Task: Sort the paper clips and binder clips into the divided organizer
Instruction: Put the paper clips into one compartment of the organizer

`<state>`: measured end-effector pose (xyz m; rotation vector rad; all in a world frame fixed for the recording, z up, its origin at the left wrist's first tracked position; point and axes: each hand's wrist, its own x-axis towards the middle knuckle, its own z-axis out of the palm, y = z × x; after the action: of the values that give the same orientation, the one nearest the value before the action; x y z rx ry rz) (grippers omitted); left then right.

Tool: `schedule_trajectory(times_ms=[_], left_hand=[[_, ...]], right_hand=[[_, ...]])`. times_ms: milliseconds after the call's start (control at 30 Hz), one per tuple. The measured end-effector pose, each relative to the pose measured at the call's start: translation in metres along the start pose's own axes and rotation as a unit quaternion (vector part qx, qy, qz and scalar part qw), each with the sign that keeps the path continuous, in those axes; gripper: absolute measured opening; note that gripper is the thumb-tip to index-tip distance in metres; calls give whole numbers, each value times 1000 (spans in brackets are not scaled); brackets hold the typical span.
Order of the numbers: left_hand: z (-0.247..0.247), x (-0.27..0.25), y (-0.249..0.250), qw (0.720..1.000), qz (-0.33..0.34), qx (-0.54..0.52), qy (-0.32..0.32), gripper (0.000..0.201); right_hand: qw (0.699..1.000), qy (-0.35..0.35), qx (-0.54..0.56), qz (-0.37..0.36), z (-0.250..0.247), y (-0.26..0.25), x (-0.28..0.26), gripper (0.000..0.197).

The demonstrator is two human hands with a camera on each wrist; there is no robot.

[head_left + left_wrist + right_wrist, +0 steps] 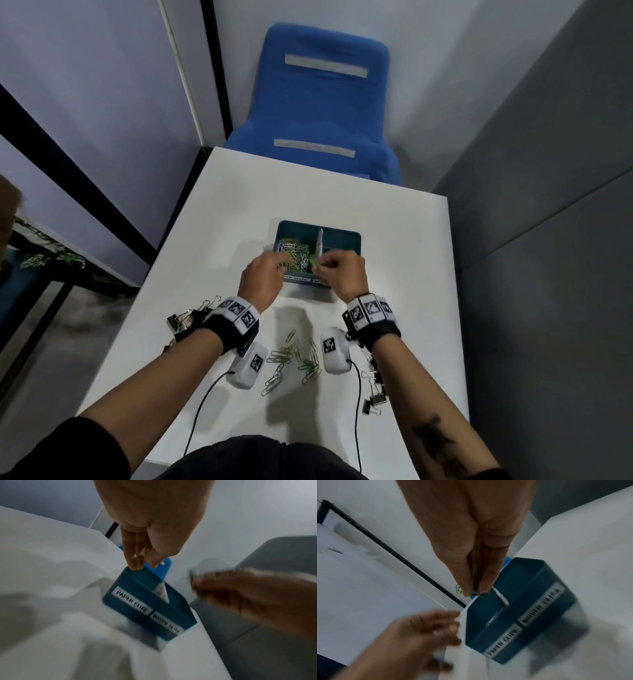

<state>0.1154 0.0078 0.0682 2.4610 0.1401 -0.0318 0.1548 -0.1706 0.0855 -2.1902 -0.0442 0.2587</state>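
Observation:
The teal divided organizer (346,240) stands mid-table, a white divider (320,241) splitting it. Its left compartment holds a heap of coloured paper clips (294,251); the right one looks empty. My right hand (318,268) pinches a few green paper clips (482,595) between thumb and fingers, just over the organizer's (530,601) front rim near the divider. My left hand (279,262) hovers over the left compartment with fingers (135,555) straight and nothing in them. Loose paper clips (291,358) lie near me, between my wrists.
Black binder clips lie in a pile at the table's left edge (188,318) and another pile at the right (375,387). Front labels (132,600) mark the compartments. A blue chair (322,102) stands beyond the table's far edge, with walls close on both sides.

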Motion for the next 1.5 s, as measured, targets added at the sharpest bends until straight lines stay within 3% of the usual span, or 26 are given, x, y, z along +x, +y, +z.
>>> schedule_trajectory(times_ms=[100, 200, 300, 400, 500, 567, 667, 833, 933, 1000, 1100, 1267, 1400, 1500], left_hand=[[18, -36, -16, 998, 2, 34, -51, 25], [35, -66, -43, 990, -16, 71, -124, 30], [48, -89, -71, 974, -33, 108, -195, 42], [61, -105, -89, 954, -20, 145, -260, 65], [70, -109, -91, 937, 21, 187, -294, 79], [74, -109, -88, 931, 40, 204, -299, 87], [82, -111, -84, 924, 87, 220, -300, 95], [87, -112, -73, 912, 160, 234, -296, 75], [81, -115, -67, 894, 197, 231, -330, 68], [76, -117, -72, 902, 204, 194, -328, 61], [67, -122, -89, 927, 180, 166, -285, 61], [60, -136, -108, 937, 60, 114, -323, 85], [71, -136, -95, 940, 56, 124, -313, 75], [79, -131, -82, 950, 47, 108, -289, 61]], right_hand=[[998, 46, 30, 2, 2, -17, 23, 14], [998, 50, 28, -2, 7, -14, 26, 25], [999, 41, -7, 6, 11, 6, 6, 22], [998, -18, -61, 16, 24, 39, -28, 21], [986, -100, -111, 70, 43, 76, -66, 38], [969, -154, -165, 102, 55, 96, -88, 51], [950, -185, -241, 77, 69, 112, -113, 49], [953, -206, -223, -9, 88, 114, -130, 36], [957, -217, -189, -26, 88, 120, -134, 38], [961, -213, -172, -31, 82, 127, -137, 44], [965, -193, -175, -26, 70, 142, -142, 52], [961, -207, -183, -4, 56, 147, -144, 50], [966, -189, -175, 0, 65, 132, -139, 29], [970, -176, -168, 0, 78, 121, -136, 24]])
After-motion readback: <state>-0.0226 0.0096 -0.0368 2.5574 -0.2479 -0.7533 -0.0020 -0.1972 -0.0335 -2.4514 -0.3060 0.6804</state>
